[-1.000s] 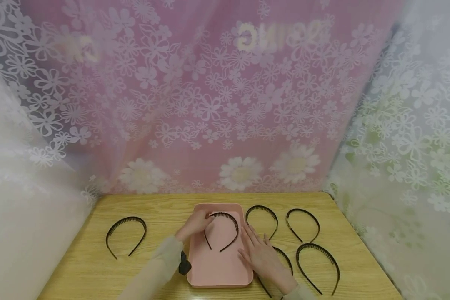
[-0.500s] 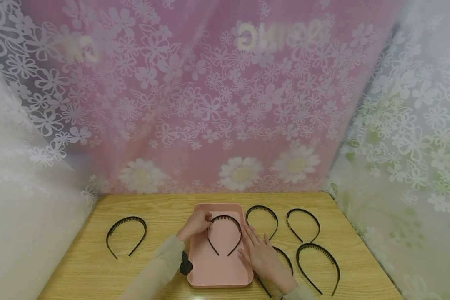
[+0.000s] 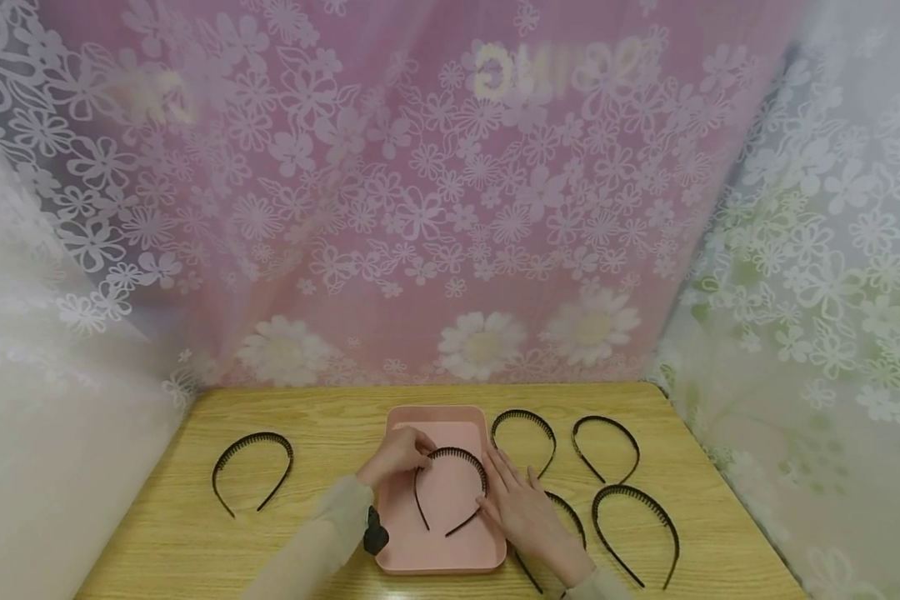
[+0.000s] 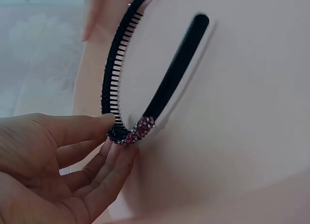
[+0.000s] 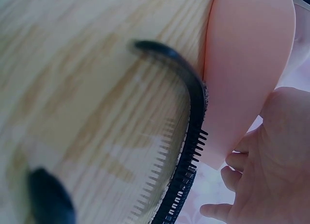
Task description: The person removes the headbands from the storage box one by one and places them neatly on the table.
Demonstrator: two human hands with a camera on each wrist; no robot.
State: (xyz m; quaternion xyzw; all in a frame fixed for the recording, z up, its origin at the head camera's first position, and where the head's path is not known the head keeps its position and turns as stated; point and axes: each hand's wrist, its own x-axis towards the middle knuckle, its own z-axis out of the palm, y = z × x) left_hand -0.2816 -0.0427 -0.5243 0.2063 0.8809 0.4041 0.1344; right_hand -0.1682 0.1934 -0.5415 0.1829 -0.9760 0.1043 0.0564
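Note:
A black toothed headband (image 3: 457, 452) is pinched between the thumb and fingers of my left hand (image 3: 399, 454), over the pink tray (image 3: 435, 554). In the left wrist view, the thumb of the left hand (image 4: 63, 161) presses the inner toothed side of the headband (image 4: 112, 73), near a patch of pink and silver beads; its free end points away from the hand. My right hand (image 3: 525, 510) lies with straight fingers along the tray's right rim. From the right wrist, the right hand (image 5: 276, 161) shows beside the tray's outer wall (image 5: 247, 54), holding nothing.
On the wooden table (image 3: 330, 425), one headband (image 3: 253, 437) lies left of the tray. Several more lie to the right, including one at the back (image 3: 525, 414) and one nearer (image 3: 637, 493); another (image 3: 570, 512) is partly under the right hand. Floral curtains (image 3: 420, 208) enclose the table.
My left hand has drawn the headband toward me and slightly right over the tray. The right hand has stayed at the rim, and the other headbands lie as before.

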